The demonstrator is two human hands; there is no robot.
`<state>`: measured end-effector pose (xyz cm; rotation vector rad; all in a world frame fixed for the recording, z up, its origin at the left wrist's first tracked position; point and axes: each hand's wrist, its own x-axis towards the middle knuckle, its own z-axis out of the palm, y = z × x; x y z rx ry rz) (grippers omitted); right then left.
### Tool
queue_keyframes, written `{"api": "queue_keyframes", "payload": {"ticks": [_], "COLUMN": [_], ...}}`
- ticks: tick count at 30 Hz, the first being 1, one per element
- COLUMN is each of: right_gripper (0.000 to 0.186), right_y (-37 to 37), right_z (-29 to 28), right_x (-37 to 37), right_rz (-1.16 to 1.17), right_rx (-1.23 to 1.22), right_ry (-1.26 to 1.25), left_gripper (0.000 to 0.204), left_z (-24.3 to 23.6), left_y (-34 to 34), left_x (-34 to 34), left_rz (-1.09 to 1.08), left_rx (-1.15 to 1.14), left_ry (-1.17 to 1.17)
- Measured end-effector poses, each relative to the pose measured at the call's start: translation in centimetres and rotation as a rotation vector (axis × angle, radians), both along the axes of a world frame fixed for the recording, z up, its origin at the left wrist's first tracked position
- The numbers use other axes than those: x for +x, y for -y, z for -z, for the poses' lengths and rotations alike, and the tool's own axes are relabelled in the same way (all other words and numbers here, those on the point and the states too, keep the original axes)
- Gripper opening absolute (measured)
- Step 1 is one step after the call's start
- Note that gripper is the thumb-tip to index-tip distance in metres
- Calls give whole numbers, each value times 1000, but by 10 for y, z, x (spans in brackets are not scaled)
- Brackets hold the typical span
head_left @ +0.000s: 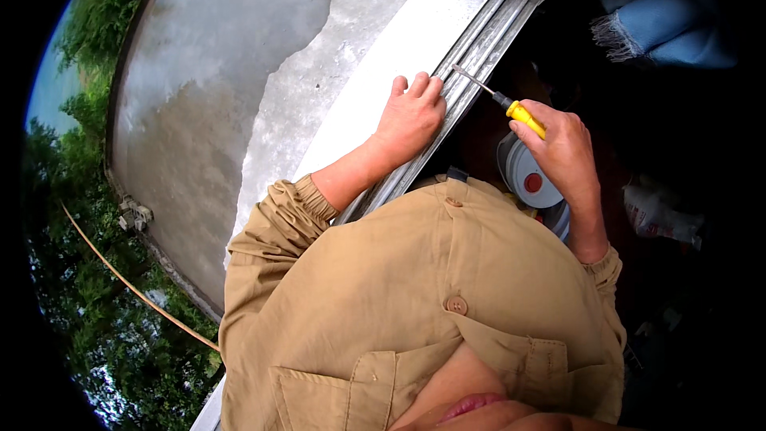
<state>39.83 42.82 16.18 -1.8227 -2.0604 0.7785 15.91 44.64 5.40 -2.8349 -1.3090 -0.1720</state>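
My right hand (562, 144) is closed around the yellow handle of a screwdriver (527, 120). Its thin metal shaft slants up and left, with the tip at the grooved metal window track (487, 44). Whether the tip presses into a groove or only hovers there, I cannot tell. My left hand (411, 117) rests on the white ledge (391, 56) beside the track. Its fingers are stretched and slightly apart at the track's edge, and no object shows in them.
Left of the ledge lies a wet grey concrete surface (207, 112), with trees (120, 335) beyond its rim. To the right in the dark interior are a white-lidded bucket (531, 172), a pale plastic bag (658, 211) and a blue fringed cloth (670, 28).
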Motion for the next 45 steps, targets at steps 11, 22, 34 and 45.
{"api": "queue_keyframes", "payload": {"ticks": [11,22,34,45], "right_gripper": [25,25,15,7], "right_y": [5,-35,-88,-19], "right_z": [5,-20,-10,-23], "right_x": [13,10,-19,-59], "right_rz": [48,29,-170,-300], "right_rx": [109,227,206,114], "right_ry": [-45,444,803,801], "left_gripper": [17,12,60,58], "left_z": [-6,-4,-3,2], "left_y": [-73,-17,21,15], "left_x": [-151,-68,-7,-1], "left_rz": [-908,-485,-110,-151], "left_rx": [511,88,-306,-212], "left_ry": [155,356,551,573]}}
